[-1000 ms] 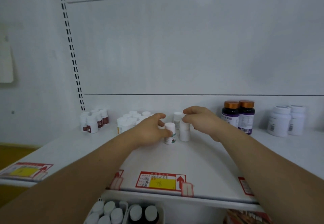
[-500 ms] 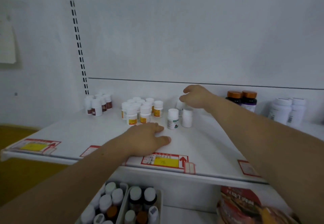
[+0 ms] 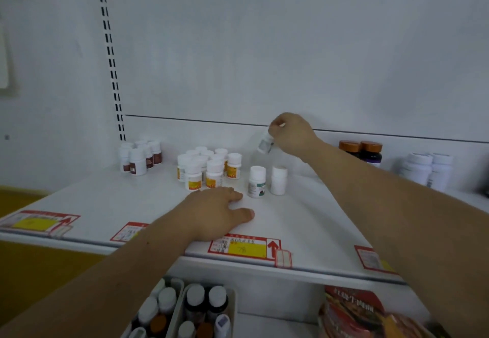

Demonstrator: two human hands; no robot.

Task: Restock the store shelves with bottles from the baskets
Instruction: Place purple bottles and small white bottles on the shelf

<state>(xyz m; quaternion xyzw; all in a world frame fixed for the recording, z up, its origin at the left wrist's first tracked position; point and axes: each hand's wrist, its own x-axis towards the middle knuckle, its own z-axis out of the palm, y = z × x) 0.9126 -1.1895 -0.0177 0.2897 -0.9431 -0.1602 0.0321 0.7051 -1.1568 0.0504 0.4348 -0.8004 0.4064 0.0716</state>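
Moved since earlier: the left hand (image 3: 219, 213) has drawn back from the bottles toward the shelf's front edge, and the right hand (image 3: 288, 134) has lifted a small white bottle (image 3: 265, 144) off the shelf (image 3: 132, 200), up near the back panel.
Right fingers: curled and pinched on the small white bottle's top; it hangs tilted just below the fingertips, clear of the shelf.
Left fingers: spread and relaxed, flat on the shelf, holding nothing; the thumb points right.
Step in hand: I judge it to be arranging, the lifted bottle being set into the row behind the two standing bottles.
Standing pair: a labelled white bottle (image 3: 257, 181) and a plain white bottle (image 3: 278, 180) stand upright below the right fingers and just beyond the left fingertips.
Next move calls for: lowering the tilted bottle upright into the gap behind that pair without clipping their caps.
Room to the left of the right fingers: the yellow-label cluster (image 3: 209, 169) stands near, so little sideways slack there.
Room to the right: bare shelf between the right wrist and the dark orange-capped bottles (image 3: 361, 151).
Edges: the back panel is just behind the right knuckles; the shelf's front lip with its price tag (image 3: 244, 247) lies just behind the left wrist.
Supply: the baskets (image 3: 182, 311) sit below the lip, under the left forearm, with bottles in them.
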